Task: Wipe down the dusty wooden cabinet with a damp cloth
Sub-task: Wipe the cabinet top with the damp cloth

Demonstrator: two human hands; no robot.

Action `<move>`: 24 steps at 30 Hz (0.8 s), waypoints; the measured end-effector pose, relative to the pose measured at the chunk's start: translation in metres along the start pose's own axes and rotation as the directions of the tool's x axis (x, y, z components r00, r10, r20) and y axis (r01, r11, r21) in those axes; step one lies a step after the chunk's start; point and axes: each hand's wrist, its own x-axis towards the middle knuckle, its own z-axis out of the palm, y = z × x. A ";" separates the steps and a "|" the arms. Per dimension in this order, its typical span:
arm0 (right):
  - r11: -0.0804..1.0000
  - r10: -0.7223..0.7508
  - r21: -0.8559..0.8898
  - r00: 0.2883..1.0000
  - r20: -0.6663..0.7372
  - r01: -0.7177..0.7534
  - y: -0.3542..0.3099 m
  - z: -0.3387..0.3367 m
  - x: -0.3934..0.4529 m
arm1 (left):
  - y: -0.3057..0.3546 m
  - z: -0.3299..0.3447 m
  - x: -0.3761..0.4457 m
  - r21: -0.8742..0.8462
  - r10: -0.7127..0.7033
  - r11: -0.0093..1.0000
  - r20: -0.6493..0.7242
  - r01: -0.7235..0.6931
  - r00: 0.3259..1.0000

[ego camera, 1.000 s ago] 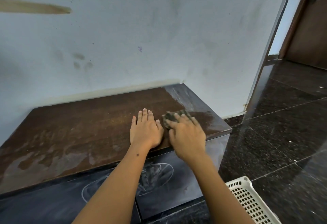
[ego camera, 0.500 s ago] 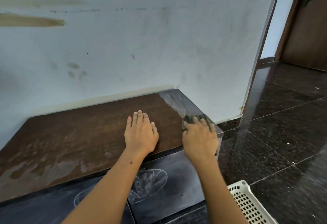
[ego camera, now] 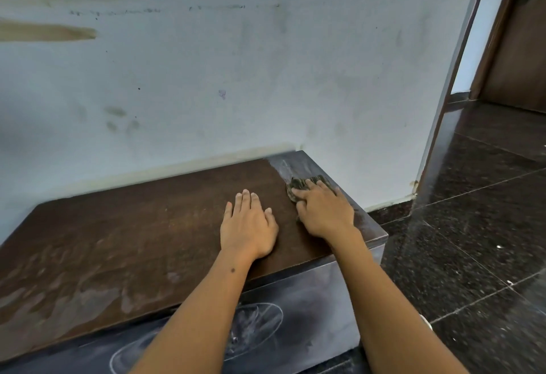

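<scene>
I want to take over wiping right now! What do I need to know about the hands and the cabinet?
Left hand: flat, open, resting on the cabinet top, holding nothing.
Right hand: pressing the dark cloth onto the top near the far right corner; fingers look fairly straight over it.
Done: the middle of the top looks dark brown and mostly clean.
Left: the grey dusty strip along the right edge, pale smears at the near left, and the dusty front panel.
</scene>
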 end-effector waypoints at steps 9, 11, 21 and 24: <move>0.999 -0.015 0.042 1.000 0.001 0.015 0.000 -0.006 0.004 | 0.002 -0.001 -0.001 0.047 -0.025 0.998 -0.067 0.028 0.997; 0.999 0.006 0.041 0.995 -0.095 -0.002 0.004 0.002 -0.031 | 0.003 0.001 -0.001 0.085 -0.015 0.996 -0.092 0.022 0.996; 0.998 0.002 0.064 1.000 -0.003 -0.002 -0.010 -0.002 0.025 | 0.000 -0.001 0.005 0.029 0.018 0.999 0.067 -0.020 0.998; 0.999 -0.016 0.051 1.000 0.017 0.015 -0.013 -0.004 0.046 | 0.000 -0.002 0.005 0.005 0.011 1.000 0.054 -0.011 0.998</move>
